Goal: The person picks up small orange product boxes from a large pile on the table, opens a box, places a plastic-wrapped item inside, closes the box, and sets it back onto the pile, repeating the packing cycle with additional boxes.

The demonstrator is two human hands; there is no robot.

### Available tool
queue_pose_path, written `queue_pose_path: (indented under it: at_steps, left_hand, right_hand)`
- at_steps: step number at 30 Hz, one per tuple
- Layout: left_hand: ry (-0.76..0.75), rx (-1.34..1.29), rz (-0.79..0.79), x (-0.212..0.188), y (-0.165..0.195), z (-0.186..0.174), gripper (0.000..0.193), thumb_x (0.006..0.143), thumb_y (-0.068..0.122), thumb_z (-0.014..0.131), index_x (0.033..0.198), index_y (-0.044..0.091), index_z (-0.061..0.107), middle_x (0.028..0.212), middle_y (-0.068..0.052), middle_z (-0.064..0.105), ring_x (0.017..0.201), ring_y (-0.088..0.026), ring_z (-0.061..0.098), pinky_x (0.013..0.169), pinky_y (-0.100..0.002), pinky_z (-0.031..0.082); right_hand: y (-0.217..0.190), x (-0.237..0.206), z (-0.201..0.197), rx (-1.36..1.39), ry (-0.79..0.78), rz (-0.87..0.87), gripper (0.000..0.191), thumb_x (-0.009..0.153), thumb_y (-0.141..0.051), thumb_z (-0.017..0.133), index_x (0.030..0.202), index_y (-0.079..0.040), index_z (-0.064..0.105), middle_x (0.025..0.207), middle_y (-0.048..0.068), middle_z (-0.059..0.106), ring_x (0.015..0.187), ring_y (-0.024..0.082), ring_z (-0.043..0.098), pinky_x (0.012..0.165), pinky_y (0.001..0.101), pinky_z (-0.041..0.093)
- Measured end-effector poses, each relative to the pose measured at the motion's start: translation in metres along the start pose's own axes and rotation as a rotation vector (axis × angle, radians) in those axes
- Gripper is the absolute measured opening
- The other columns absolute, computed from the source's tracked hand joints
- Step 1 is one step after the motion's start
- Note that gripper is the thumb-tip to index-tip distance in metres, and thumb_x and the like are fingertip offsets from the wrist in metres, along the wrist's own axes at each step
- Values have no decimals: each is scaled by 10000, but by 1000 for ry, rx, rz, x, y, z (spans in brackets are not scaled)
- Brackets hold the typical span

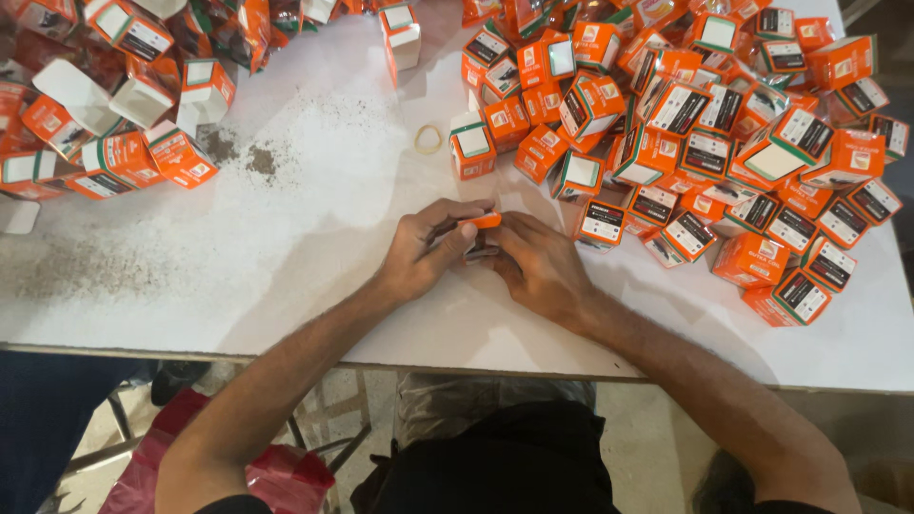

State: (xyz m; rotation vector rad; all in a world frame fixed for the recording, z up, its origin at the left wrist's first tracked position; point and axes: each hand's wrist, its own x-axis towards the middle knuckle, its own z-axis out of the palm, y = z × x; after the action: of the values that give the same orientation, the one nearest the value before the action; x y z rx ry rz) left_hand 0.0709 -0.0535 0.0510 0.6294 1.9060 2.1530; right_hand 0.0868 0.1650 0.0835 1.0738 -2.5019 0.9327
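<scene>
Both hands, left hand (427, 249) and right hand (535, 263), pinch one small orange box (484, 228); careless elbows could topple the box pile (724, 143) at two o'clock.

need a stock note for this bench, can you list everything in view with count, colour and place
small box: one, orange, held between both hands at the table's middle
box pile, right: too many to count, orange with white and black panels, heaped over the table's right half
box pile, left: many, orange and white, several open, along the far left edge
single box: one, orange and white, far edge near the middle
rubber band: one, tan, lying flat beside the right pile
dark dust: scattered patches, grey-brown, left part of the table
table: one, white
plastic bag: one, red, on the floor under the table
left hand: closed on the small box
right hand: closed on the small box
</scene>
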Motion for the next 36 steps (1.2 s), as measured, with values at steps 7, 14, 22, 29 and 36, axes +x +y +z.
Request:
queue_pose_path:
  at_steps: [7,14,22,29,36]
  left_hand:
    - [9,719,477,-5,6,10,278,917,100,726,1178,21,669,1391,-220,644,1294,-374,647,1067,-414,546]
    - [111,225,34,0,-1,4,295,1097,214,537,1291,-2,589,977,-97,731,845,-127,690,721,-295,602]
    - [-93,5,88,11,-13,-11,337,1095,182,534,1364,-20,509,1184,-94,665,982,-112,657,782,-284,601]
    - [120,17,-101,4,-19,-2,244,1043,-9,532,1253,-24,653,1040,-104,738,801,-126,673,647,-290,588]
    - [12,655,468,-10,7,14,400,862,-101,606,1252,-17,637,1360,-244,654,1274,-356,652,1046,-425,571]
  right_hand:
    - [9,-11,5,155,87,110,493,797,-99,830,1210,-44,567,1198,186,676,1085,397,681,875,465,563]
    - [18,-9,7,105,31,128,639,795,-119,852,1335,-38,522,1192,199,694,1066,411,679,863,477,551]
    - [23,3,4,76,-8,64,714,776,-106,843,1410,-19,527,1223,223,672,1088,408,662,869,480,554]
    - [9,2,8,-31,-28,-60,586,749,-106,843,1270,-35,585,1185,152,708,1117,394,673,919,495,541]
    - [12,-16,7,176,23,246,633,755,-157,880,1202,-20,453,1116,213,677,1038,431,673,825,494,544]
